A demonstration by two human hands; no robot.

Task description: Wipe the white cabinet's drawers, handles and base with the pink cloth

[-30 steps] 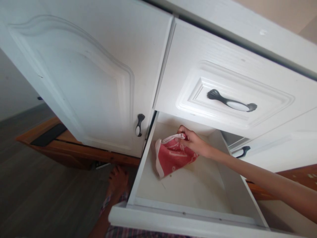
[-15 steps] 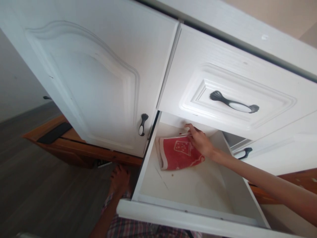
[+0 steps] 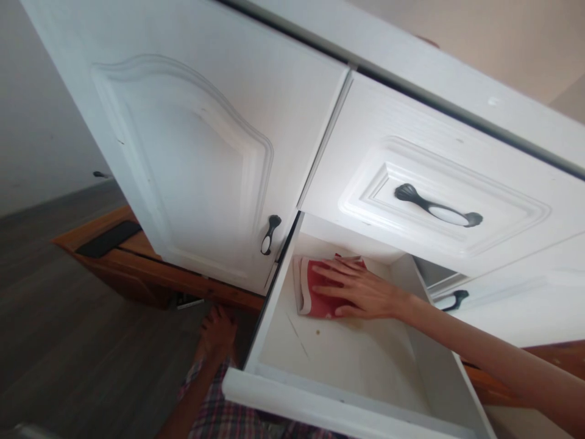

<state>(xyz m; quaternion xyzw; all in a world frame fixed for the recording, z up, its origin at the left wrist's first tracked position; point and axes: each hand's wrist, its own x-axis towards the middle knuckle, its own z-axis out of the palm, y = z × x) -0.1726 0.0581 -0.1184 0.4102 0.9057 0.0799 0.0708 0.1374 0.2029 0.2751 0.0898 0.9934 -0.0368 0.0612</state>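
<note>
My right hand point(image 3: 365, 291) lies flat with its fingers spread on a folded red cloth point(image 3: 317, 300) with a pale border. The cloth rests on the floor of the pulled-out white drawer point(image 3: 315, 372), toward its back left; a red patterned corner shows behind my fingers. My palm and forearm hide part of it. Low on the left, outside the drawer, my left hand point(image 3: 218, 332) is in shadow above my plaid clothing. Its fingers are too dark to make out clearly, and I see nothing held in it.
A closed white cabinet door point(image 3: 196, 164) stands left of the drawer. Above is a closed drawer front point(image 3: 439, 177) with a black-and-white handle point(image 3: 436, 207). A brown wooden base point(image 3: 155, 274) runs along the dark floor point(image 3: 68, 341). Small specks lie on the drawer bottom.
My right hand has gone from pinching the cloth's back edge to lying flat over its middle, fingers spread. The cloth stays in about the same place. The view has shifted slightly.
</note>
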